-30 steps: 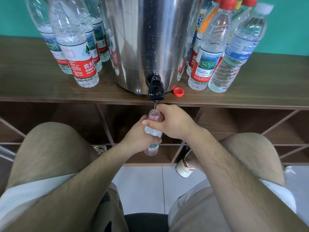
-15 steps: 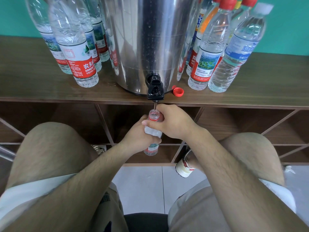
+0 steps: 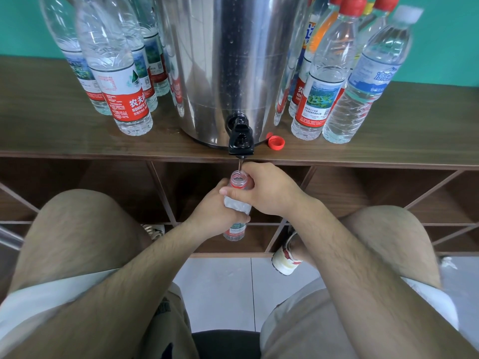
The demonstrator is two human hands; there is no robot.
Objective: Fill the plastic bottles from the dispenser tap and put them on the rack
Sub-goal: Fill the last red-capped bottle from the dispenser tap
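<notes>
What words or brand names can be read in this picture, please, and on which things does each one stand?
"农夫" and "NONGFU S": red label of the front left bottle.
"凉白", as far as I can tell: blue label of the far right bottle.
Fine print on every label, and the label of the held bottle: too small to read.

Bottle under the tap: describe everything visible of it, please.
The bottle is small, of clear thin plastic, uncapped, with a red ring below its open mouth and a red and green label low on the body. It is held about upright, its mouth just under the black tap, and a thin stream of water runs into it. The left hand grips its lower body; the right hand holds its shoulder and neck. It stands on nothing. Its fill level cannot be told.
</notes>
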